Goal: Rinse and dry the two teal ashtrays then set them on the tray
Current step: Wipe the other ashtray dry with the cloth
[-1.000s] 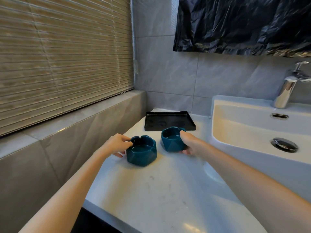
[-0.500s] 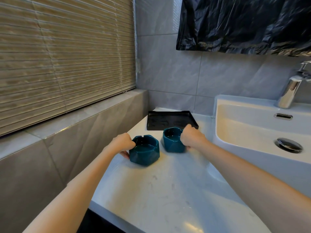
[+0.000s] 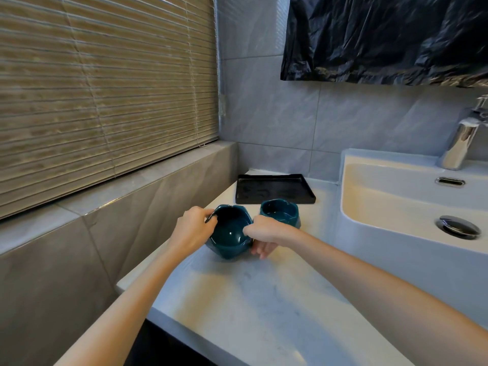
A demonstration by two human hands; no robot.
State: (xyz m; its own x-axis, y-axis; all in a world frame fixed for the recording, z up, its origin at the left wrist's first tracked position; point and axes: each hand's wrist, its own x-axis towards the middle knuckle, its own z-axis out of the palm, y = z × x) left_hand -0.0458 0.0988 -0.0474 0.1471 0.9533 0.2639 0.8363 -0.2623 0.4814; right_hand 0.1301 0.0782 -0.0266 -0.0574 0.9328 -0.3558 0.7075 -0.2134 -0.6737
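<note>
- Far left, we see slatted blinds (image 3: 105, 101) above a tiled ledge
- Our left hand (image 3: 194, 229) grips the left rim of the near ashtray (image 3: 229, 236), fingers curled round the edge
- That teal ashtray is tipped, its hollow facing us, low at the white counter (image 3: 250, 299)
- Our right hand (image 3: 266, 233) pinches its right rim, thumb on top, fingers curled underneath
- The far ashtray (image 3: 280, 213) sits upright on the counter, just in front of the black tray (image 3: 274, 190)
- Off right, the sink (image 3: 383, 207) and chrome tap (image 3: 460, 143)
</note>
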